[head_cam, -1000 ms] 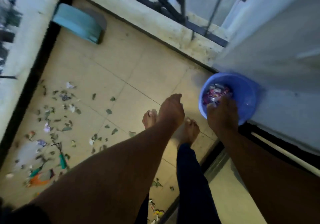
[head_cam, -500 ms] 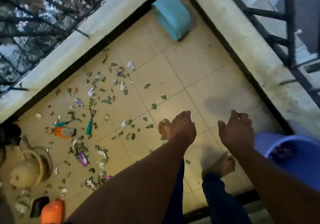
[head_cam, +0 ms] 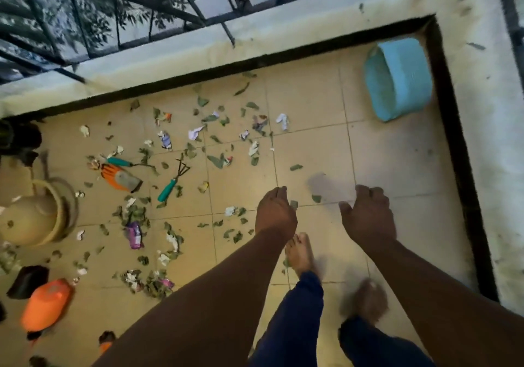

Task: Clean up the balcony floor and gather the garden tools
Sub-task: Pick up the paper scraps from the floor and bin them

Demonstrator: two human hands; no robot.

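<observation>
On my far left a tan watering can [head_cam: 34, 213] lies on the balcony floor [head_cam: 397, 162]. Next come an orange glove [head_cam: 120, 178] and a teal-handled hand rake [head_cam: 173, 181], amid scattered leaves and paper scraps [head_cam: 221, 145]. My left hand [head_cam: 275, 213] hangs with fingers loosely curled, holding nothing. My right hand [head_cam: 368, 219] hangs slack and empty too. A turquoise tub [head_cam: 398, 79] lies tipped in the far right corner.

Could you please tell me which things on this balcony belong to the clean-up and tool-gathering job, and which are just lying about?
Part of the job:
hand rake
teal-handled tool
orange glove
scattered leaves and paper scraps

Just lying about:
teal tub
beige watering can
orange container
</observation>
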